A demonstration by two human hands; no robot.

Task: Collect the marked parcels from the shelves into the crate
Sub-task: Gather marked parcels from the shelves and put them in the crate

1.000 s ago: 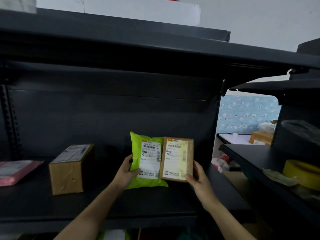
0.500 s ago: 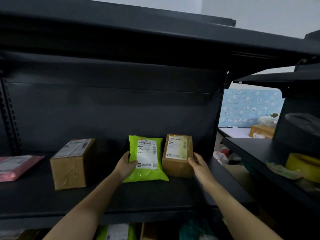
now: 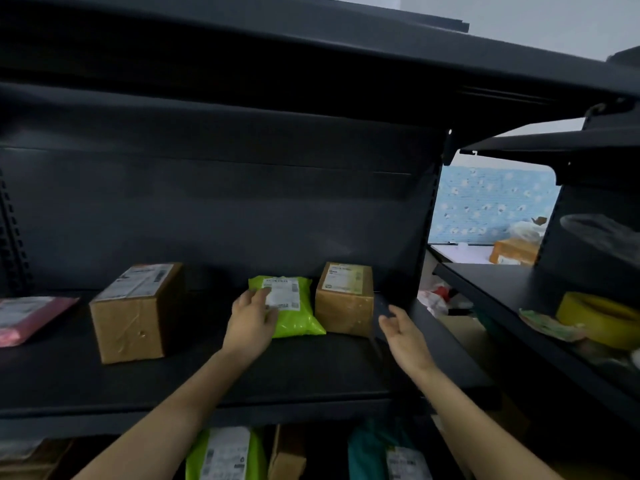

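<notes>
**Head view: both parcels are going back down, not into the crate**

Well to the left of the left hand (image 3: pixel 252 320), a pink mailer (image 3: pixel 29 317) and a big box (image 3: pixel 133 315) are sitting untouched on the shelf (image 3: pixel 207 374), just as they were a second ago.

The left hand is reaching forward and lying on the near left part of the green pouch (image 3: pixel 294 311), with its fingers (image 3: pixel 258 296) covering a corner of the label. A second ago this hand was holding the pouch upright, label toward the camera. Now the pouch is lying back on the shelf under the hand. Whether the fingers are pinching it or only resting on it, I cannot tell.

Just right of that hand, touching the pouch's far edge, the small box (image 3: pixel 345 303) is standing on the shelf with its label facing up. A second ago the right hand (image 3: pixel 401 329) was lifting it beside the pouch. Now that hand is hanging released, fingers loose, near the box's right side but apart from it.

Farther right of the right hand, a yellow tape roll (image 3: pixel 597 318) is lying on the next rack.

Judging from this, the labels were being checked and these two are probably being turned down as unmarked, so the search is likely moving on. The crate is not showing in this view.
</notes>
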